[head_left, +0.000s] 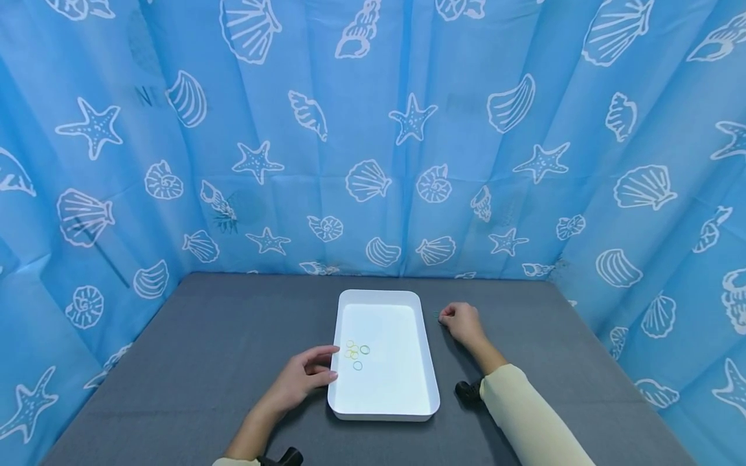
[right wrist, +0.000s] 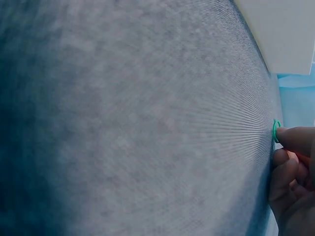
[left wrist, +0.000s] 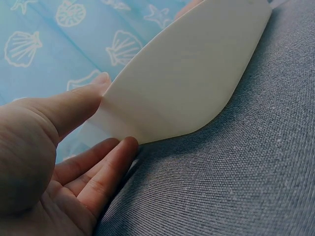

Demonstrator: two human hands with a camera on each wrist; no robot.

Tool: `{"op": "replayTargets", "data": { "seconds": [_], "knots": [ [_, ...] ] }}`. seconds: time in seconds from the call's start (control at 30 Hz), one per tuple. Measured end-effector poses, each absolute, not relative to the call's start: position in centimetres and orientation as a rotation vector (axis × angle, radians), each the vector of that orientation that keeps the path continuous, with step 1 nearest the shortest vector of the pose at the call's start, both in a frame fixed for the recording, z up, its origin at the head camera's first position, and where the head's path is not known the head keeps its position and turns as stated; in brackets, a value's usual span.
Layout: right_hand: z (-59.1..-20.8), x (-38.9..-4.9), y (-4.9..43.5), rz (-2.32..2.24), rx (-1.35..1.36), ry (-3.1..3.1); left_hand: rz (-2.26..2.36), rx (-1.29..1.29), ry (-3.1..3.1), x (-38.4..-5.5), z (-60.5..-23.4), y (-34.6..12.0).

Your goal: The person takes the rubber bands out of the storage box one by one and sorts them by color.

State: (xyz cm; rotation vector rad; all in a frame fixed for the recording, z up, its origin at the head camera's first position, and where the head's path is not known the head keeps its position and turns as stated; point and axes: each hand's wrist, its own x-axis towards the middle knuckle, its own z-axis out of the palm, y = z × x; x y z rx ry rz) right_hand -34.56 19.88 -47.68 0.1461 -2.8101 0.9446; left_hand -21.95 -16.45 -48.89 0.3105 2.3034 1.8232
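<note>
A white rectangular tray (head_left: 393, 369) sits on the grey cloth. My left hand (head_left: 300, 378) holds its left wall; in the left wrist view the thumb (left wrist: 101, 86) is at the rim and fingertips (left wrist: 129, 143) touch the lower edge. Inside the tray, towards the left, lie several small yellow rubber bands (head_left: 348, 355) and two greenish ones, one of them a dark green band (head_left: 364, 354). Right of the tray, my right hand (head_left: 463, 323) is down at the cloth, pinching a green rubber band (right wrist: 275, 131) at its fingertips. Part of that band is hidden by the fingers.
Grey cloth (head_left: 245, 317) covers the table all around the tray. A blue curtain (head_left: 326, 142) with white shells and starfish hangs along the back and both sides. Dark wrist devices (head_left: 468, 392) are worn on both arms.
</note>
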Motion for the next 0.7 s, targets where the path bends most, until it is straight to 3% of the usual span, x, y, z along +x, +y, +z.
{"op": "replayTargets", "data": {
  "seconds": [0.7],
  "knots": [
    [-46.3,-34.7,20.3,1.068,0.086,-2.802,1.846,0.307,2.286,-21.7,-48.6,-16.2]
  ]
}}
